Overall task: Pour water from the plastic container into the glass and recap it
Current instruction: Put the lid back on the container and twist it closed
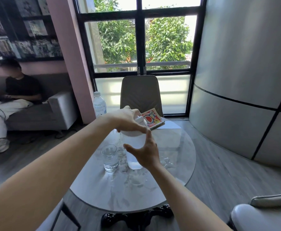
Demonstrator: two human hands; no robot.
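Note:
A translucent white plastic container stands upright on the round marble table. My left hand lies over its white lid, fingers closed around the top. Beside the container's right side, my right hand has its fingers spread and touches or nearly touches the wall. A clear glass holding water stands just left of the container.
A colourful book lies at the table's far edge, a water bottle stands at the far left, and a chair is behind. Water drops wet the tabletop. A person sits on the sofa to the left.

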